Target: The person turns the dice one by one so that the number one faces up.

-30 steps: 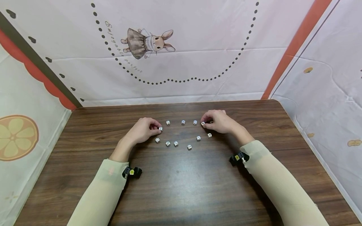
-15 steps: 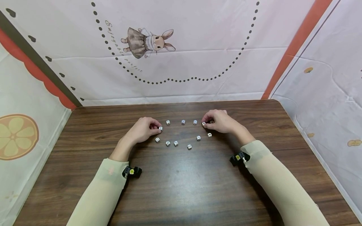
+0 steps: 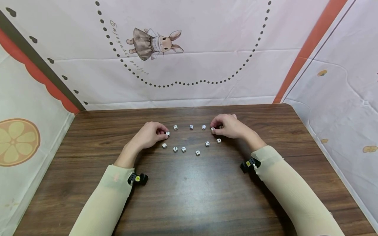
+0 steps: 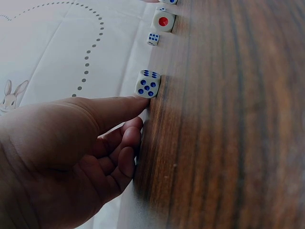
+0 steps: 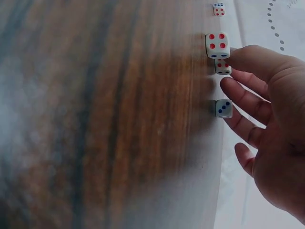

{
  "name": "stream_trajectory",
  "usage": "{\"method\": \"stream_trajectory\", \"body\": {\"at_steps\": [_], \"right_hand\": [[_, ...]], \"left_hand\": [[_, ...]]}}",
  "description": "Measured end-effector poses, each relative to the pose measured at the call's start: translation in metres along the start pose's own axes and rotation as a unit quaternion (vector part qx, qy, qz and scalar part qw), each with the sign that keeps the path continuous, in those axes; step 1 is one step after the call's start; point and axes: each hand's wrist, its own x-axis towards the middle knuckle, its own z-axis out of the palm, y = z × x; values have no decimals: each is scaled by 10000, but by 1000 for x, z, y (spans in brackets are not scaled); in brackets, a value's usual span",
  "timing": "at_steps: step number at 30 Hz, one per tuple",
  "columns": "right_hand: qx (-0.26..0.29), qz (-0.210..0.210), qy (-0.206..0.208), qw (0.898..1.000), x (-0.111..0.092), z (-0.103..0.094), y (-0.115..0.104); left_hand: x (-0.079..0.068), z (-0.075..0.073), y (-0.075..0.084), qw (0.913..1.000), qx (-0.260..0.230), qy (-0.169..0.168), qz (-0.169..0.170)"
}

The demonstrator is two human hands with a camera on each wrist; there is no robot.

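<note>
On the left, a pale sleeve led up to the left hand, its thumb and forefinger clamped on the left die upon the brown surface. Only the left wrist view showed the blue-five die face-on at the thumb's tip; whether it was the pinched one, I could not tell. Since half a second earlier, this hand had not visibly shifted; it reached forward and inward, the other fingers curled.

Between the hands lay a back row of three, its middle die also unmoved, and a nearer row of six, from the nearest left die across to the nearest right die.

To the right, the right hand pinched the right die between thumb and forefinger. The right wrist view added the blue-three die beside the other fingers, which were spread apart. Against the earlier frame, this hand too had stayed put, angled inward over the surface.
</note>
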Motion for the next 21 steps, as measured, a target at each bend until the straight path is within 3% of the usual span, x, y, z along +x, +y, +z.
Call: {"method": "stream_trajectory", "body": {"at_steps": [21], "right_hand": [[235, -9, -54, 9997, 11, 3, -7]], "left_hand": [[-1, 0, 1, 10000, -40, 8, 30]]}}
